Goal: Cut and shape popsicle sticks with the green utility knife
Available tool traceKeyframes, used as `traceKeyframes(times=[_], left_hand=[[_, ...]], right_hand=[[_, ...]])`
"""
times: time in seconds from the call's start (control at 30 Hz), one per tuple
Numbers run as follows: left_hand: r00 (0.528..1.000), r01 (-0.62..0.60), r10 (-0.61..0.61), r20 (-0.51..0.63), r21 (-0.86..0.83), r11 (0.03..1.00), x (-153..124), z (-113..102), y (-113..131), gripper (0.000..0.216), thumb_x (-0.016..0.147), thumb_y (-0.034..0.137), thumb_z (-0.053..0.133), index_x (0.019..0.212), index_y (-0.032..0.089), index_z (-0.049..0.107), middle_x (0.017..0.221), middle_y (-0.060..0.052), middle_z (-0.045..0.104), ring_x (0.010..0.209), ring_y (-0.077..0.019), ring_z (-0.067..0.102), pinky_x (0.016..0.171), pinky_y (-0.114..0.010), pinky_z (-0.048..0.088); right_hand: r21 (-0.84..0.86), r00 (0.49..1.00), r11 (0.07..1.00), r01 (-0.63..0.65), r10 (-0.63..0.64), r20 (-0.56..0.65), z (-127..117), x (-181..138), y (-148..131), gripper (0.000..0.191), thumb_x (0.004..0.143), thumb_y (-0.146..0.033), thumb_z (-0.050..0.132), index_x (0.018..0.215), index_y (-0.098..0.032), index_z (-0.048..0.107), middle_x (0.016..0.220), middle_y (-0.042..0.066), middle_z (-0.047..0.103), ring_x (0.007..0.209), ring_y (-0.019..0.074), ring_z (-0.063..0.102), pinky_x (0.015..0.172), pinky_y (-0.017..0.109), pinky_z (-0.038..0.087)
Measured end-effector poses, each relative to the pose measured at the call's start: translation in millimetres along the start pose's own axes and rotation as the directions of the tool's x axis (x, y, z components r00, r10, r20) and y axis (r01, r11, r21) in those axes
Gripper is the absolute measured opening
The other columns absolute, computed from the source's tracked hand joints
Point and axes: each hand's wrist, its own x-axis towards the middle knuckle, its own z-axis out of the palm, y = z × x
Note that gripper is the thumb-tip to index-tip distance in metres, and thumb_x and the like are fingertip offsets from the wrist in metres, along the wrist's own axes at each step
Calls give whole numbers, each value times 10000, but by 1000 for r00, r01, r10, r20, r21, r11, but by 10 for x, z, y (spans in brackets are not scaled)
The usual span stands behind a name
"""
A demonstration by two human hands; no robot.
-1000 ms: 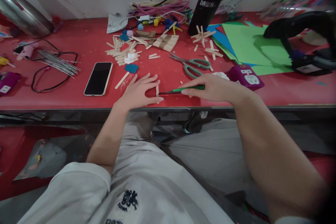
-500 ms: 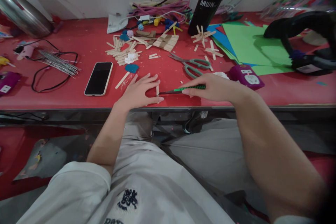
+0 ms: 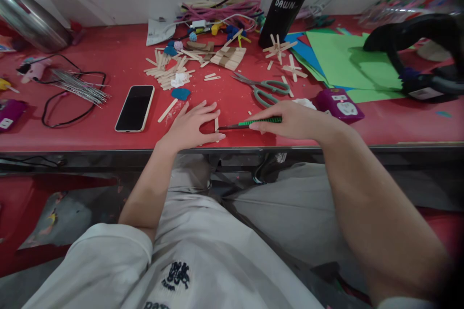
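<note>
On the red table near its front edge, my left hand (image 3: 192, 126) steadies a short wooden craft stick (image 3: 216, 123), its thumb at the near end and a finger at the far end. A green-and-black craft knife (image 3: 250, 123) is gripped in my right hand (image 3: 292, 120), its dark blade touching the stick between my left thumb and fingers. Just beyond my right hand lie grey-handled scissors (image 3: 264, 89). Beyond my left hand are a blue piece (image 3: 181, 94) and a loose stick (image 3: 167, 110).
A phone (image 3: 135, 108) lies to the left, with thin metal wires (image 3: 78, 87) beyond it. Piled craft sticks (image 3: 170, 71) sit farther back. A black bottle (image 3: 286, 7) stands behind; green paper (image 3: 355, 63) and a purple box (image 3: 340, 105) are at right.
The view has shifted very slightly. Both hands, the craft knife and the stick keep nearly the same places, with the blade still against the stick.
</note>
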Motion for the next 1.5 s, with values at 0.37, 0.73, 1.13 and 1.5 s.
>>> traceKeyframes(times=[0.37, 0.73, 1.13, 1.5], left_hand=[[1000, -10, 10, -1, 4, 1000, -1, 8, -3, 792, 843, 767, 596, 1487, 311, 519, 1632, 1, 401, 1565, -274, 268, 1300, -552, 74], [1000, -11, 11, -4, 10, 1000, -4, 2, -7, 773, 850, 752, 602, 1484, 316, 524, 1632, -3, 402, 1561, -288, 276, 1297, -562, 75], [1000, -7, 7, 0, 7, 1000, -4, -12, 13, 780, 851, 743, 609, 1485, 297, 523, 1630, -9, 400, 1566, -269, 268, 1300, -550, 65], [1000, -4, 4, -7, 8, 1000, 0, -5, 13, 776, 849, 736, 617, 1483, 297, 526, 1627, -14, 406, 1561, -272, 280, 1301, -548, 70]], right_hand=[[24, 1000, 1000, 19, -19, -11, -9, -9, -13, 398, 869, -634, 592, 1080, -378, 813, 818, -5, 769, 683, 174, 631, 624, 284, 466], [18, 1000, 1000, -1, 1, 2, -6, 0, -6, 404, 873, -636, 593, 1108, -382, 802, 873, -8, 777, 714, 175, 644, 635, 273, 469], [20, 1000, 1000, 21, -21, -22, -1, 0, 3, 409, 867, -650, 589, 1080, -381, 812, 872, -5, 780, 708, 182, 642, 636, 284, 468], [11, 1000, 1000, 23, -22, -17, -3, -6, 0, 403, 872, -650, 585, 1075, -385, 810, 843, -8, 778, 690, 180, 645, 626, 285, 472]])
